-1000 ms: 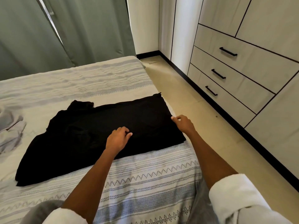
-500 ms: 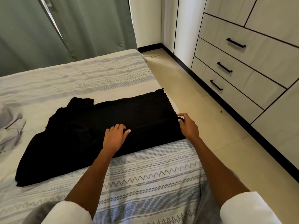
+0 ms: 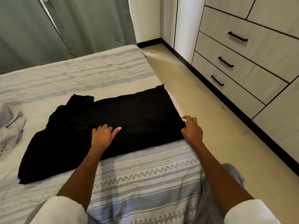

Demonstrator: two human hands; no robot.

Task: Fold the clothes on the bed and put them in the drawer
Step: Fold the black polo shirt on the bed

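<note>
Nearest the camera, two forearms in rolled white sleeves are reaching out over the patterned bed (image 3: 145,172). The left hand (image 3: 103,136) is resting on the black garment (image 3: 103,126), its fingers curling loosely against the cloth and one finger pointing out to the right; whether it is pinching fabric or only pressing, I cannot tell. The right hand (image 3: 192,130) is gripping the garment's right edge at its near corner, fingers curled round the hem just where the bed is ending.

The garment is lying flat across the middle of the bed, its long axis running from near-left to far-right. The straight hem is pointing right toward the floor, and the bunched, uneven end is pointing left.

Judging from this, the risk is sitting at that right edge: the hem is lying at the lip of the mattress, so a pull to the right could be dragging it over the side. A fold made with the left end still rumpled would likely be coming out crooked.

Farther left, a pale grey garment (image 3: 9,126) is waiting in a heap. Beyond the floor on the right, the drawers (image 3: 252,50) are all standing closed.
</note>
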